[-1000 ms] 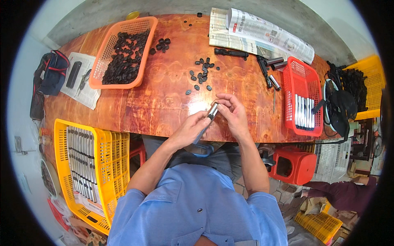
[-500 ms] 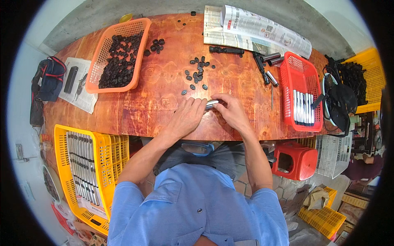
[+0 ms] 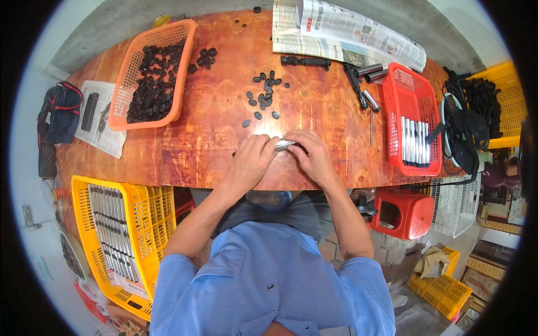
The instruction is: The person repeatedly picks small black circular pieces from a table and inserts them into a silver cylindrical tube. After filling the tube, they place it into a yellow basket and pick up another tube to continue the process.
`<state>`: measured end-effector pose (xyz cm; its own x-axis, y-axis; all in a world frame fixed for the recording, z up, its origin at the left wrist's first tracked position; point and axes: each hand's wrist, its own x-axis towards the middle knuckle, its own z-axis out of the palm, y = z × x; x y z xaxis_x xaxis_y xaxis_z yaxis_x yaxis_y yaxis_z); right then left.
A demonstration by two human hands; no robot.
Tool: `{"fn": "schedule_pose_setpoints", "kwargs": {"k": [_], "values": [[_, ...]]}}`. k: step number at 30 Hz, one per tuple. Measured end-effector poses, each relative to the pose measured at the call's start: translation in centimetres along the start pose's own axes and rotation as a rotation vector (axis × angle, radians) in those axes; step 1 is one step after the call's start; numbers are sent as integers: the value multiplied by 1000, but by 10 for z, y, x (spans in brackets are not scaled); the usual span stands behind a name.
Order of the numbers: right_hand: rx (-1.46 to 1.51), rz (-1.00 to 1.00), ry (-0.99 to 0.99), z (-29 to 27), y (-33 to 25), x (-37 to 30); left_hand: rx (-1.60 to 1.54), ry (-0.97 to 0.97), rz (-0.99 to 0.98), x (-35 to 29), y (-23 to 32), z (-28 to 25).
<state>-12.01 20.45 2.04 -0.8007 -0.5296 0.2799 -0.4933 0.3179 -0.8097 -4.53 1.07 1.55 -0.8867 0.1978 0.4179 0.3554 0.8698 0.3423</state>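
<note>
Pressing both palms low on the tabletop (image 3: pixel 213 145) should steady the silver tube (image 3: pixel 284 145); left hand (image 3: pixel 250 159) and right hand (image 3: pixel 314 154) each have their grip closed around one end, just short of the loose black caps (image 3: pixel 263 98). A second ago the tube was lifted and tilted; now it lies level and lower.

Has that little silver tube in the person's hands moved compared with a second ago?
Yes. The silver tube was tilted up off the wooden table; now it lies flat and low between both hands, nearer the table's front edge.
</note>
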Motion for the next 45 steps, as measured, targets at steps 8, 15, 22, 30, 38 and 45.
{"fn": "schedule_pose_setpoints", "kwargs": {"k": [8, 15, 22, 30, 38, 45], "values": [[-61, -50, 50, 4, 4, -10, 55, -11, 37, 0, 2, -3], [-133, 90, -34, -4, -10, 11, 8, 16, 3, 2, -2, -2], [-549, 130, 151, 33, -4, 51, -44, 16, 27, 3, -8, 0], [-609, 210, 140, 43, 8, 50, -249, -85, -87, 12, -15, -10], [-577, 234, 89, 41, 5, 50, -237, -87, -64, 9, -18, -6], [-571, 277, 34, 40, 2, 48, -262, -121, -20, 13, -20, -5]]}}
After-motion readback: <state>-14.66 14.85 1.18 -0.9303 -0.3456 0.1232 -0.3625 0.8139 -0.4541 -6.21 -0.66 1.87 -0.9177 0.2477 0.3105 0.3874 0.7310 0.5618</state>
